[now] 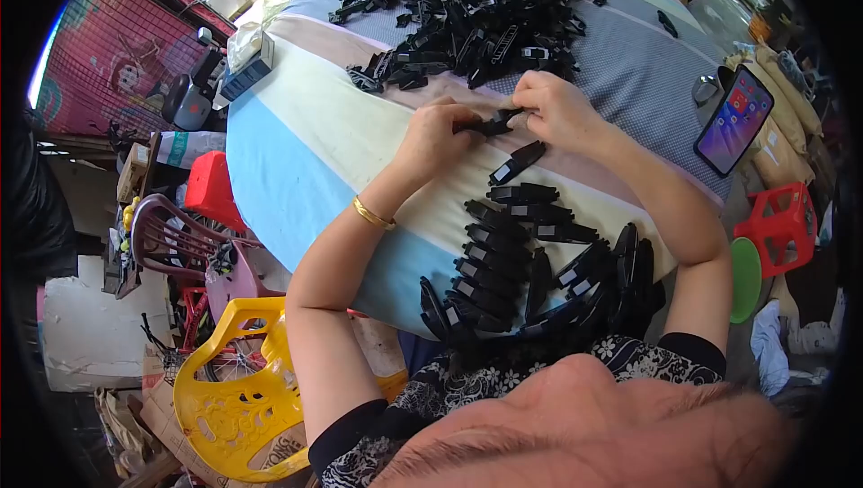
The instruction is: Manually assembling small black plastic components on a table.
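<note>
Between my two hands is a small black plastic part (493, 125), held above the cloth-covered table. The fingers of my left hand (435, 136) pinch its left end, with a gold bangle on that wrist. At its other end, my right hand (559, 116) grips with thumb and fingertips. Just below lies a single black part (518, 163) with a pale patch on one end. Closer to me, several similar parts (490, 259) lie in a stacked row, with more (620, 277) bunched at the table's near edge. Beyond my hands spreads a large heap of loose black parts (476, 16).
The striped tablecloth (301, 142) covers a rounded table. A tissue box (247, 66) stands at the left edge, and a lit phone (735, 119) is propped at the right edge. Around the table are a yellow plastic chair (202, 398) and a red stool (780, 229).
</note>
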Action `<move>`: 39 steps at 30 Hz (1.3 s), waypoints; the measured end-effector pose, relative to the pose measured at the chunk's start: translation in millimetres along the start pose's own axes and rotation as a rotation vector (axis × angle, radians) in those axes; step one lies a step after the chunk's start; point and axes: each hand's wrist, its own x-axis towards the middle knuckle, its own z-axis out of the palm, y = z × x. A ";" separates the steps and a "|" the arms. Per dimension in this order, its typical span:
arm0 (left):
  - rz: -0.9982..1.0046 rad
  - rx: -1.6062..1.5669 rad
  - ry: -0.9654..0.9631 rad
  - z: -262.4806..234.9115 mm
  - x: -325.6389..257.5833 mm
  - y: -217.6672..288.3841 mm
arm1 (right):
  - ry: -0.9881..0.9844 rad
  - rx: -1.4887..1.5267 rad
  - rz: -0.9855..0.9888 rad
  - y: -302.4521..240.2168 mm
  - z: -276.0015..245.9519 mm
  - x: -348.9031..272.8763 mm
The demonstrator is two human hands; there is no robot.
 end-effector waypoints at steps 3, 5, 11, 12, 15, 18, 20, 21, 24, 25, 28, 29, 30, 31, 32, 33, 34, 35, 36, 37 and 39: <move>-0.042 -0.047 0.052 0.6 0.0 -2.0 | 0.211 -0.115 -0.229 4.7 0.0 -2.0; -0.016 -0.018 0.060 -0.7 3.1 -3.7 | 0.199 -0.115 -0.302 8.3 0.9 2.0; -0.009 -0.067 0.023 10.4 2.0 5.1 | 0.137 -0.016 -0.293 4.8 13.5 3.2; -0.010 -0.064 0.024 8.8 0.8 5.1 | 0.118 -0.012 -0.302 2.4 10.1 3.8; 0.021 -0.135 -0.088 -0.3 0.0 3.7 | -0.244 0.257 -0.102 1.9 -10.4 10.1; 0.212 -0.039 -0.272 -15.5 18.1 -8.1 | 0.315 -0.193 -0.248 33.5 -16.6 13.9; 0.310 0.338 0.266 -19.3 36.7 -46.3 | 0.327 -0.294 -0.200 42.6 -20.6 11.4; 0.203 0.437 0.423 -23.0 41.1 -38.6 | 0.342 -0.367 -0.160 53.4 -17.5 7.3; 0.155 0.585 0.434 -42.4 58.2 -69.3 | 0.374 -0.463 -0.119 55.6 -3.0 16.3; 0.152 0.595 0.366 -46.3 62.6 -73.6 | 0.385 -0.503 -0.091 55.6 -2.0 18.1; 0.095 0.642 0.346 -44.1 69.4 -64.9 | 0.421 -0.545 -0.078 58.3 -4.0 16.7; 0.076 0.640 0.334 -43.3 68.7 -59.2 | 0.424 -0.545 -0.078 58.7 -5.8 15.7; 0.078 0.643 0.334 -43.0 65.6 -54.4 | 0.453 -0.525 -0.122 57.8 -8.3 14.6; 0.091 0.627 0.376 -42.1 60.9 -49.7 | 0.481 -0.504 -0.165 56.5 -11.0 13.2; 0.105 0.609 0.418 -40.3 55.4 -44.7 | 0.483 -0.505 -0.164 54.1 -13.8 11.8; 0.168 0.589 0.475 -38.9 47.7 -38.9 | 0.519 -0.415 -0.204 49.3 -15.6 11.9; 0.195 0.489 0.429 -35.2 40.4 -33.5 | 0.552 -0.326 -0.242 44.7 -16.5 11.4; 0.221 0.389 0.382 -30.2 32.3 -27.2 | 0.553 -0.325 -0.241 37.4 -14.7 9.6; 0.253 0.296 0.249 -24.8 22.4 -13.4 | 0.436 0.018 -0.134 28.9 -11.7 6.1; 0.274 0.174 0.158 -12.6 15.9 -4.7 | 0.312 0.352 -0.018 25.5 -11.8 1.6; 0.284 0.149 0.095 4.9 1.9 3.5 | 0.138 0.658 0.091 20.3 -2.0 2.0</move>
